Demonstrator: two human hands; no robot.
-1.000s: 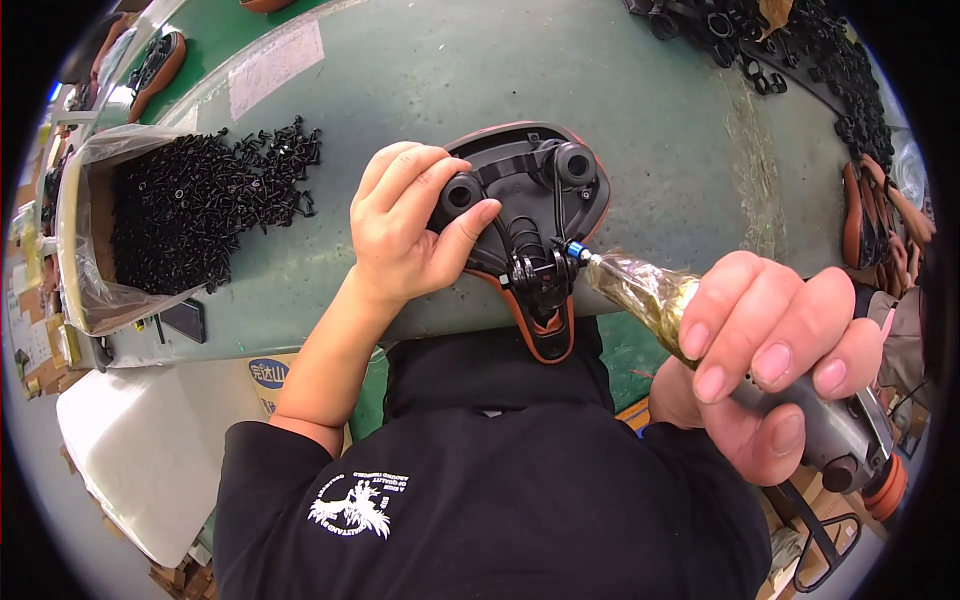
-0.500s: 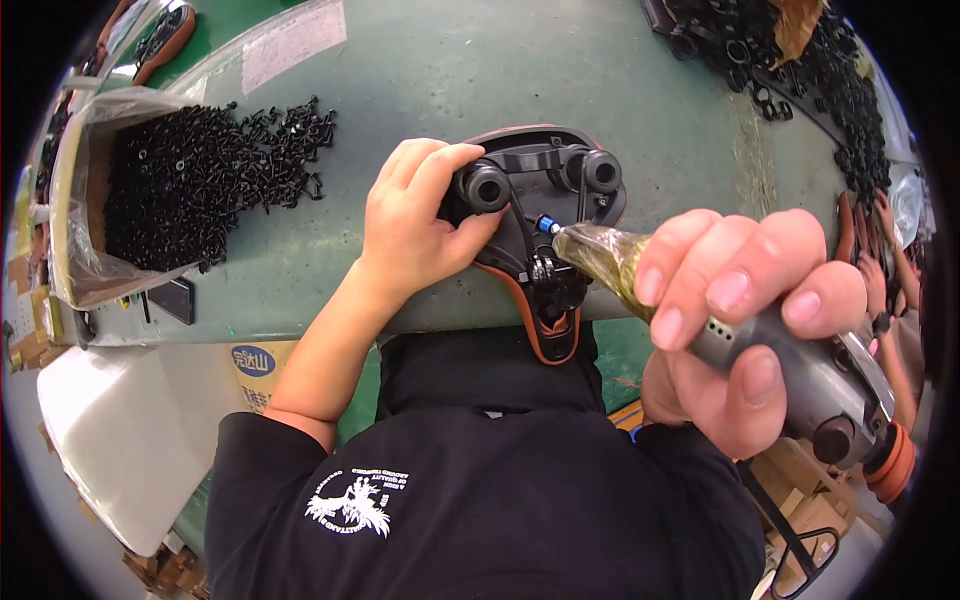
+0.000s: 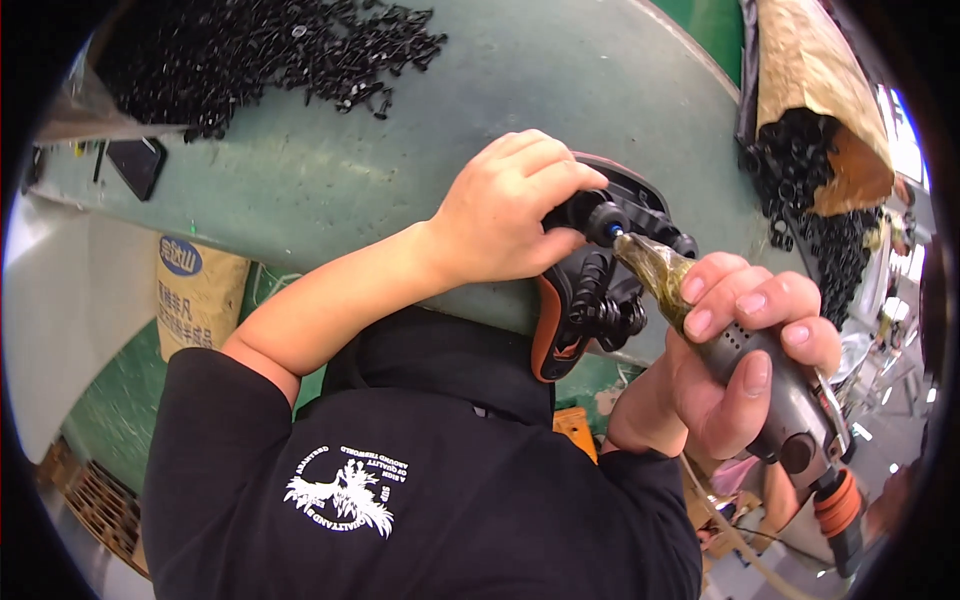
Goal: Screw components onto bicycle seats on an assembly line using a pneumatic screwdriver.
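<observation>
An upside-down bicycle saddle [image 3: 552, 345], black underneath with a brown edge, lies at the bench's front edge. My left hand [image 3: 510, 205] is closed around a black round damper [image 3: 607, 220] at the saddle's wide end, with thumb below and fingers above. My right hand [image 3: 745, 345] wraps round a grey power screwdriver [image 3: 790, 405] with an orange collar. Its nose is wrapped in yellowish tape, and the blue-ringed bit points into the hole of that damper. Whether a screw sits on the bit is hidden. The metal clamp [image 3: 610, 310] stands up from the saddle's narrow part.
Loose black screws [image 3: 300, 50] are heaped at the far left of the green bench [image 3: 400, 150]. A dark flat rectangular thing [image 3: 137, 166] lies nearer. To the right, a brown paper sack [image 3: 825, 90] spills black rings [image 3: 795, 165]. A printed bag [image 3: 205, 300] stands below the bench.
My view has turned to the right. The screwdriver's bit has gone from over the saddle's middle to the damper at my left fingers. My left hand keeps its hold.
</observation>
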